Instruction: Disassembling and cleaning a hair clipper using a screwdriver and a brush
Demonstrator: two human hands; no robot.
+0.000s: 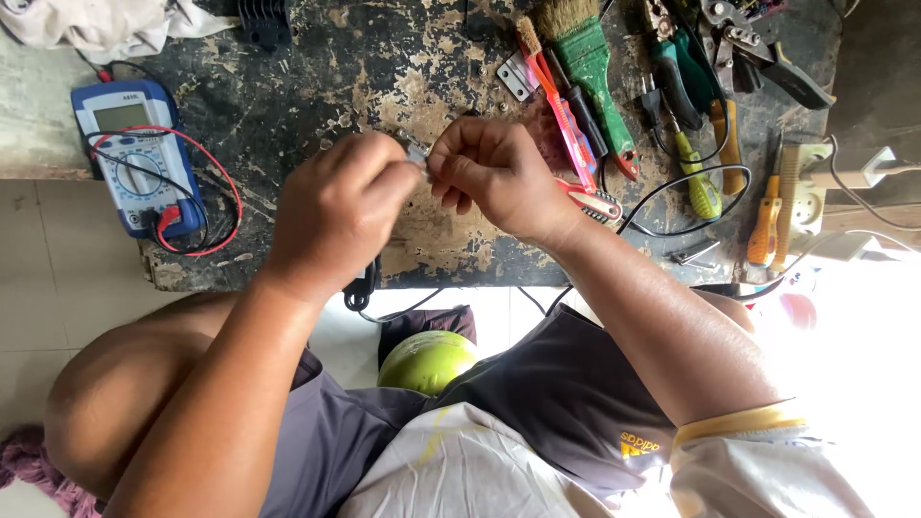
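Right now, small metal part (416,153) pinched between both hands (422,197).

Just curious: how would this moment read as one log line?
left hand: pinches small metal part | right hand: pinches same part | above workbench | multimeter left

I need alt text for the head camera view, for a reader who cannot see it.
Seen from above, a person's left hand and right hand pinch a small metal part together over a worn dark workbench. A blue multimeter lies to the left; a green-handled brush and screwdrivers lie to the right.
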